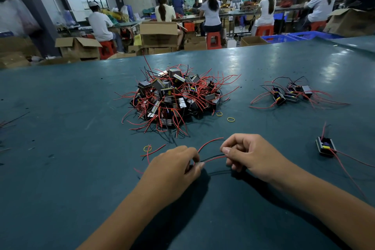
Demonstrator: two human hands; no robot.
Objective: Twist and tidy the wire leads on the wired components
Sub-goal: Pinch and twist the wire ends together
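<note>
Head view, bench covered in dark green matting [60, 128]. Left hand [172, 170] has its fingers curled down over something at the near edge; the component body itself is hidden under the palm, so I infer rather than see that it is pinned there. Right hand [249, 156] pinches a red and a black lead [215, 158] between thumb and forefinger, the pair stretched short and fairly taut between the two hands. A second red lead [209, 142] arcs up loose above them, not yet gathered in.

Reading of the hold: one hand anchors, the other takes the free ends, which is the set-up needed to roll the leads round each other. No twist is visible along the pair yet, so I judge the twisting is just starting.

Layout appears to serve the work flow. Big tangled heap of wired components [172, 99] sits straight ahead, within reach, as the supply. A small group [290, 94] lies apart to the right, probably handled units, though their leads look splayed. One single unit [325, 146] lies near the right wrist. Yellow rubber bands [231, 119] lie just beside the heap, another [147, 148] near the left hand, likely for bundling.

Other workers sit at benches beyond.
</note>
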